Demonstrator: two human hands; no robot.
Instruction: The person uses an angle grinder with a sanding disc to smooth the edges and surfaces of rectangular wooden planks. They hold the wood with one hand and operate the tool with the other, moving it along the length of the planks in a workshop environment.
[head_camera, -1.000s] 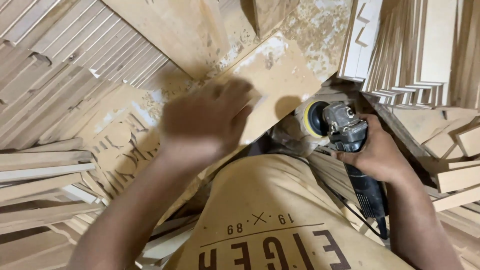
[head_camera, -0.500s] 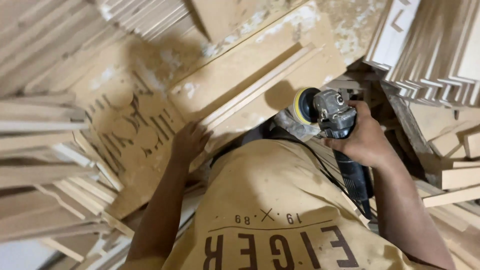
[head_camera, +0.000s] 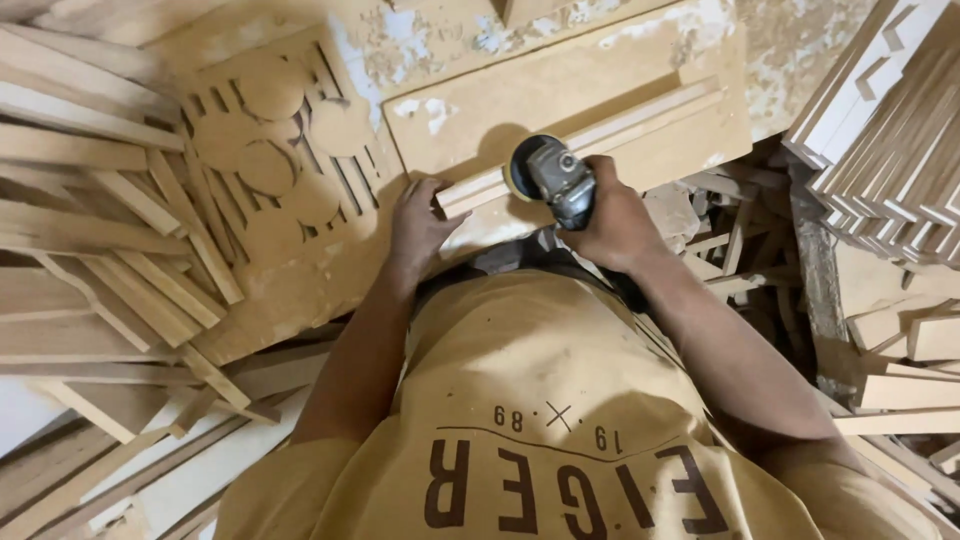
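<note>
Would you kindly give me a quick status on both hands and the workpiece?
Left hand pressing end of long pale wooden strip. Right hand gripping grey angle sander, disc at the strip. Loose wood offcuts beside right hand.

Warm, even light is falling from above; soft shadows are sitting under the boards. Focus is holding sharp, edges are bowing slightly, no glare showing.

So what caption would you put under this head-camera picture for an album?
Right hand presses a sander to a strip on a board; left hand steadies the strip's end.
</note>
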